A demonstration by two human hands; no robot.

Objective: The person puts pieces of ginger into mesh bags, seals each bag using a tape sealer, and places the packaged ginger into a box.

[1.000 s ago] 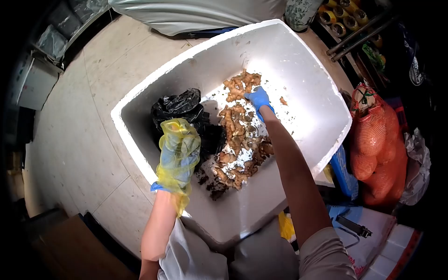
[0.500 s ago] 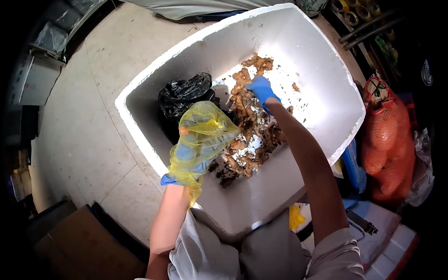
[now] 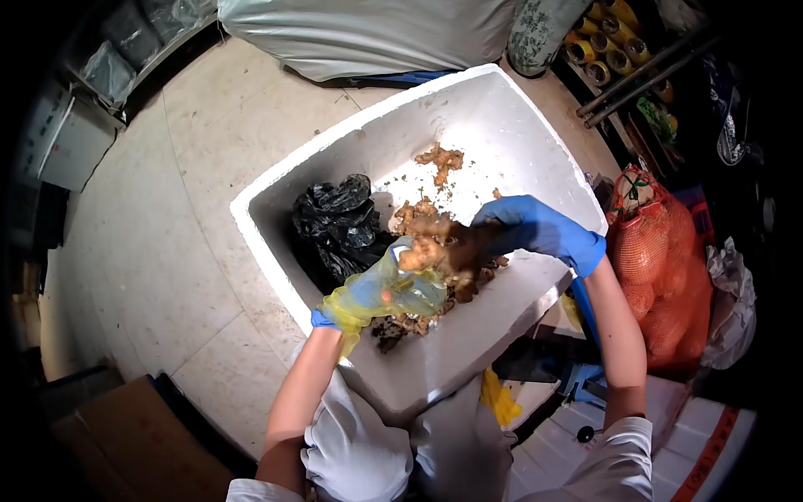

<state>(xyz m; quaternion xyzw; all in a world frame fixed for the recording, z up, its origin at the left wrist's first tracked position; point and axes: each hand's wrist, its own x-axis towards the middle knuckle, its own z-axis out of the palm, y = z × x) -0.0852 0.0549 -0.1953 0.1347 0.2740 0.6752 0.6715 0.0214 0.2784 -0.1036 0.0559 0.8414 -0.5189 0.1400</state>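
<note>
My left hand [image 3: 375,289], in a blue glove, has a yellow mesh bag [image 3: 418,294] drawn over it, and its fingers are closed on the mesh. A knobbly piece of ginger [image 3: 422,253] is right at its fingertips; whether the left fingers also grip it I cannot tell. My right hand [image 3: 535,227], gloved in blue too, is closed around ginger [image 3: 470,243] that is smeared by motion, close to the left hand. Below both hands, more ginger [image 3: 464,289] and dirt crumbs lie in a white foam box [image 3: 502,314].
A black plastic bag [image 3: 335,222] fills the box's left end. One ginger piece [image 3: 441,161] lies toward the far end. Right of the box stand orange mesh sacks [image 3: 661,268]. A grey-covered bulk [image 3: 376,33] is behind, and a cardboard box [image 3: 138,435] at lower left.
My right hand has lifted ginger from the pile and drawn back and rightward, turning toward the left hand. The mesh-covered left hand has shifted slightly, and the view now reaches farther ahead.
</note>
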